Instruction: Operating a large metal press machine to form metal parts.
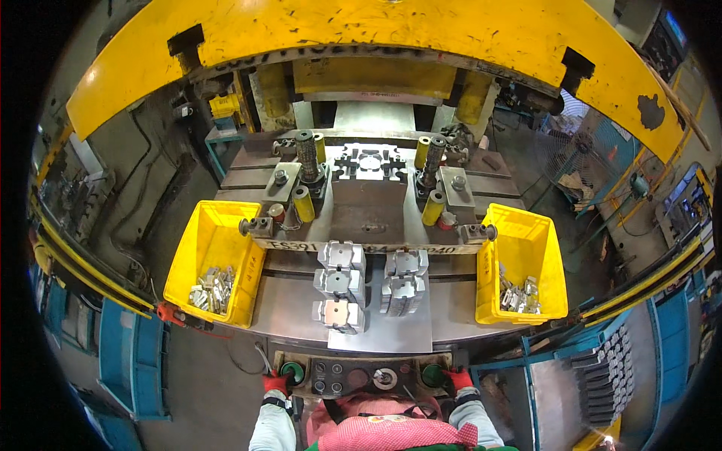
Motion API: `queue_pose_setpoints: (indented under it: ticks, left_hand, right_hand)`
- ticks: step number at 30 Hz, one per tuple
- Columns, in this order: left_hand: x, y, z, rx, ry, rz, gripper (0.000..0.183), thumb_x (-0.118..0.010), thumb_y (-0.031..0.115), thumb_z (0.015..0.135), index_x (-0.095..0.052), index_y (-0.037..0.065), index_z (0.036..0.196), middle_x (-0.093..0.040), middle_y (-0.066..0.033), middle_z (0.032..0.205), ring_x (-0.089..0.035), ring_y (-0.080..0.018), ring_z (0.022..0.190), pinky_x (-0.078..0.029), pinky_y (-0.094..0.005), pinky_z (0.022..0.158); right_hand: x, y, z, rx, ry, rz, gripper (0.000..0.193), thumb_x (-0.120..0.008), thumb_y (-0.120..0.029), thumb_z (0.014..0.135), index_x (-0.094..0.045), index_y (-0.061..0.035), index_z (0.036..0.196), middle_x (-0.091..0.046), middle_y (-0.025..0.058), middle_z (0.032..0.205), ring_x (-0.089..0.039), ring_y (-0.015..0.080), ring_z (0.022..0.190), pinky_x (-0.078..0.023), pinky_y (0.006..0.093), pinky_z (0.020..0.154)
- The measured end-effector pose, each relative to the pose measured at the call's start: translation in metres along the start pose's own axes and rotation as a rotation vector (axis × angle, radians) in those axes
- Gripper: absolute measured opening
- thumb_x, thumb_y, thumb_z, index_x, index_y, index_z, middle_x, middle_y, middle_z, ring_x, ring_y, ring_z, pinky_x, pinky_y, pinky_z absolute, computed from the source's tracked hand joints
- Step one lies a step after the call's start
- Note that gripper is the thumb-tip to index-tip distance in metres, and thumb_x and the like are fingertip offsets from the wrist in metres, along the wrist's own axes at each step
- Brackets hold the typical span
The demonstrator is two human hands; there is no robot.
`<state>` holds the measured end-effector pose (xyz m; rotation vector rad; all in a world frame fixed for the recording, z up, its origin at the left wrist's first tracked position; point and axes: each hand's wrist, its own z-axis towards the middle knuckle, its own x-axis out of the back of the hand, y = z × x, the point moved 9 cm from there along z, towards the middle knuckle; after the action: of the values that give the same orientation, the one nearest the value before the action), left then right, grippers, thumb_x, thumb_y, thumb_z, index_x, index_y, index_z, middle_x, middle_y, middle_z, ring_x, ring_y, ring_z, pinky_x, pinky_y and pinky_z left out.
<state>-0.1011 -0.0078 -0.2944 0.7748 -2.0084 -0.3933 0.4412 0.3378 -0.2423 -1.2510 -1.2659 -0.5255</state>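
Observation:
My left hand [276, 382], in a red glove, is at the left end of a control panel [338, 385], beside a round green button cup [292, 371]. At the panel's other end, my right hand [457, 380], also red-gloved, is against a second green cup [434, 374]. The fingers of both hands are too small and partly hidden to make out. Beyond the panel, stacks of flat notched metal plates [340, 283] stand in two columns on a bare metal sheet [387, 340]. Farther back, a bright cut-out metal piece [369, 161] lies in the press die [368, 204].
Yellow bins [180, 259] [555, 263] holding small metal pieces flank the die. Guide posts [306, 158] rise beside it, under a yellow press beam [391, 30]. A fan [579, 154] stands at the far right. Dark metal parts [605, 379] lie in rows on a right-hand table.

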Motion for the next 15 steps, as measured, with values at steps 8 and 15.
queue_pose_setpoints:
  ticks: [8, 15]
  left_hand:
    - [0.003, 0.034, -0.032, -0.061, -0.046, -0.237, 0.089, -0.080, 0.011, 0.042, -0.029, 0.000, 0.115, -0.050, -0.0115, 0.102, -0.050, -0.0204, 0.092, -0.041, -0.0311, 0.077]
    - [0.002, 0.028, -0.018, -0.133, 0.040, -0.236, 0.083, -0.077, 0.005, 0.043, -0.031, 0.001, 0.111, -0.050, -0.0111, 0.102, -0.049, -0.0195, 0.092, -0.040, -0.0297, 0.078]
  right_hand:
    - [0.003, 0.018, -0.009, -0.660, 0.062, 0.365, 0.069, -0.073, -0.034, 0.050, -0.042, 0.0030, 0.098, -0.054, 0.0233, 0.095, -0.051, 0.0356, 0.092, -0.043, 0.0380, 0.074]
    - [0.003, 0.017, -0.009, -0.661, 0.068, 0.347, 0.063, -0.073, -0.034, 0.051, -0.043, 0.0017, 0.093, -0.054, 0.0232, 0.091, -0.052, 0.0356, 0.090, -0.044, 0.0385, 0.072]
